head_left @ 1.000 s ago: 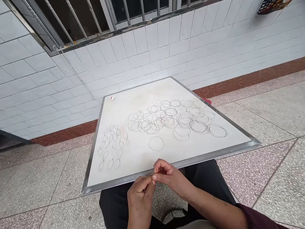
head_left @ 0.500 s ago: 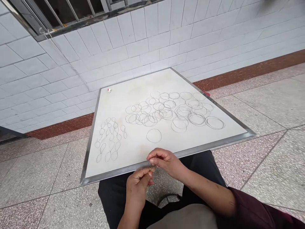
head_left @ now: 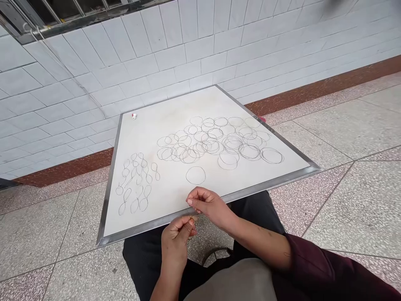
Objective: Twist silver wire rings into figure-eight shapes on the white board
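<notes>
Over the near edge of the white table, my left hand (head_left: 176, 239) pinches a small bent loop of thin wire (head_left: 191, 218) between thumb and forefinger. Just above it and to the right, my right hand (head_left: 211, 205) has thumb and forefinger pressed together; whatever may be in that pinch is too fine to make out. One thin wire ring (head_left: 196, 175) lies alone in front of my hands. Many overlapping rings (head_left: 232, 144) spread behind it and to the right. On the left lie several wires twisted into figure-eights (head_left: 155, 172).
The white table (head_left: 169, 113) has a metal rim (head_left: 140, 229) and stands over my knees, against a tiled wall (head_left: 131, 67). A small white-and-red item (head_left: 134, 116) sits near its far left corner. A barred window (head_left: 81, 12) is at upper left.
My right hand has lifted slightly away from my left, widening the gap between them. The whole view has shifted a little, so the table appears further left.
</notes>
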The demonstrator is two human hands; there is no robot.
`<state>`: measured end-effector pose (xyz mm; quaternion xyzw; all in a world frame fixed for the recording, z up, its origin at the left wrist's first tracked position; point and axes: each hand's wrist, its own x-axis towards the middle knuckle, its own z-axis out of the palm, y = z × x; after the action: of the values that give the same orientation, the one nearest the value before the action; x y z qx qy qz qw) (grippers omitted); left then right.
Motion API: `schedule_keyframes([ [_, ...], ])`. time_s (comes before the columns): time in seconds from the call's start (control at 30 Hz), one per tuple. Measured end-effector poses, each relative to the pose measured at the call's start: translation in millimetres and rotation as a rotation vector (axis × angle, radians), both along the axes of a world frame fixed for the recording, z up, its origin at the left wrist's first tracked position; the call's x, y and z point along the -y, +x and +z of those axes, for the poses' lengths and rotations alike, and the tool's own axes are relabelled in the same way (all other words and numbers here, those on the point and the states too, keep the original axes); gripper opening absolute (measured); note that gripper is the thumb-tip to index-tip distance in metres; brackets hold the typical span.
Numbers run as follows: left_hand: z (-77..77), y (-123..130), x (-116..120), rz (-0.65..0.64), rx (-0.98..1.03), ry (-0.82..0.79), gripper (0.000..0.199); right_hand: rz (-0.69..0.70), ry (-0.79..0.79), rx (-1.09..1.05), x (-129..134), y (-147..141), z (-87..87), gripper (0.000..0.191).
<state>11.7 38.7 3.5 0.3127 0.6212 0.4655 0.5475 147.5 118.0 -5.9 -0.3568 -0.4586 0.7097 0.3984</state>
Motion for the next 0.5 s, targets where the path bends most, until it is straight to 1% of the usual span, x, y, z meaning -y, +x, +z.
schedule_keyframes([
  [0.07, -0.6, -0.9, 1.2, 0.009, 0.035, 0.006, 0.030, 0.069, -0.031, -0.050, -2.0, 1.9, 0.9, 0.023],
  [0.17, 1.0, -3.8, 3.6, 0.028, 0.114, -0.005, 0.029, 0.266, -0.067, -0.119, -3.8, 7.8, 0.0, 0.026],
  [0.23, 4.0, -5.6, 4.8, 0.026, 0.146, -0.015, 0.027, 0.367, -0.069, -0.137, -4.2, 11.8, -2.4, 0.027],
  [0.4, 12.9, -6.7, 5.3, -0.013, 0.201, -0.072, 0.026, 0.479, 0.024, -0.116, -7.2, 15.9, -9.6, 0.022],
  [0.5, 14.4, -6.5, 4.0, -0.022, 0.239, -0.124, 0.029, 0.495, 0.075, -0.103, -9.3, 15.5, -13.5, 0.019],
])
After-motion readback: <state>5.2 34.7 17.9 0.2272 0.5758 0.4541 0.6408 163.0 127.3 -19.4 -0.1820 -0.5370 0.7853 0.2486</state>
